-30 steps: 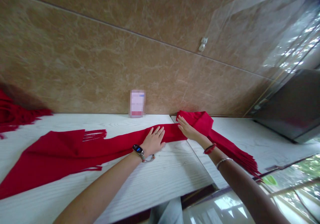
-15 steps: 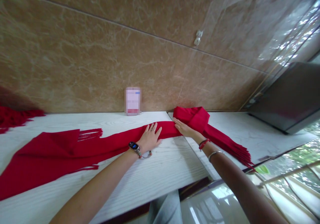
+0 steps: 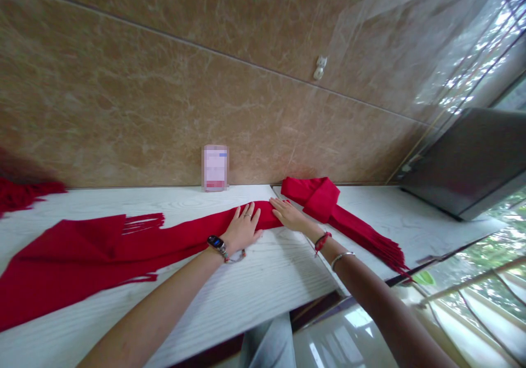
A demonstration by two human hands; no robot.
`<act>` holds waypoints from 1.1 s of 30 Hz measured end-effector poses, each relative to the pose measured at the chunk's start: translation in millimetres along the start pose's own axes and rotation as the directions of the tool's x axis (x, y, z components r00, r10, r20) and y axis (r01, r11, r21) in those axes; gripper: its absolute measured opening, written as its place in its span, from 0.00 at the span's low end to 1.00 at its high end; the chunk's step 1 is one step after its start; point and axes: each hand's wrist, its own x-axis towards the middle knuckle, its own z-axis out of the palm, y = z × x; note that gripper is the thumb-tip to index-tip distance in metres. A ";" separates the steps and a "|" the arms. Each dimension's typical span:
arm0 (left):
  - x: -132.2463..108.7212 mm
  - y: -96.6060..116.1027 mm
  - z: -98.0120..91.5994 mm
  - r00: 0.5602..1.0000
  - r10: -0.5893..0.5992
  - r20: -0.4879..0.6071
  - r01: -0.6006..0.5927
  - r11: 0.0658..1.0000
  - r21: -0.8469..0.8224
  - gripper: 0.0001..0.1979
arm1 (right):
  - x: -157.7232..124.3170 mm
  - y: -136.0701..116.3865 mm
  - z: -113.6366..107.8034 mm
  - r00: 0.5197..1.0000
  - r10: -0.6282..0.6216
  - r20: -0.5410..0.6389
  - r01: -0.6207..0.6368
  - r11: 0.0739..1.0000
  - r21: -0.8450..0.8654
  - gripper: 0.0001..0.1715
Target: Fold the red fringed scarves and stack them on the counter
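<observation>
A long red fringed scarf (image 3: 102,247) lies stretched across a white wood-grain table (image 3: 246,286). My left hand (image 3: 243,227) rests flat on the scarf near its middle, fingers spread; a dark watch sits on that wrist. My right hand (image 3: 290,215) lies flat on the scarf just to the right, fingers extended, with a red cord and a silver bangle on the wrist. Beyond my right hand the scarf folds back (image 3: 318,195) and its fringed end (image 3: 382,250) trails toward the table's near edge.
A small blurred card (image 3: 215,168) stands against the brown marble wall (image 3: 164,94). More red fringed cloth (image 3: 20,193) lies at the far left. A dark box (image 3: 468,160) sits at the right. A second white tabletop (image 3: 411,220) adjoins at the right.
My right hand has slid leftward along the scarf, closing up to my left hand. The left hand stays pressed on the cloth.
</observation>
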 end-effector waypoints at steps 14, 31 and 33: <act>-53.5 -49.9 -42.2 0.998 -0.061 0.024 0.060 0.996 0.058 0.34 | -38.8 -98.9 -18.6 0.945 -0.313 -0.098 0.320 0.945 0.062 0.22; -164.1 -175.6 -55.6 0.736 -0.585 0.341 0.596 0.798 0.084 0.29 | 18.5 -178.1 -1.2 0.814 -0.581 0.010 0.555 0.782 0.284 0.21; -167.7 -181.1 -62.2 0.745 -0.593 0.305 0.609 0.791 0.048 0.28 | 17.1 -176.8 -1.7 0.817 -0.576 0.002 0.552 0.784 0.285 0.23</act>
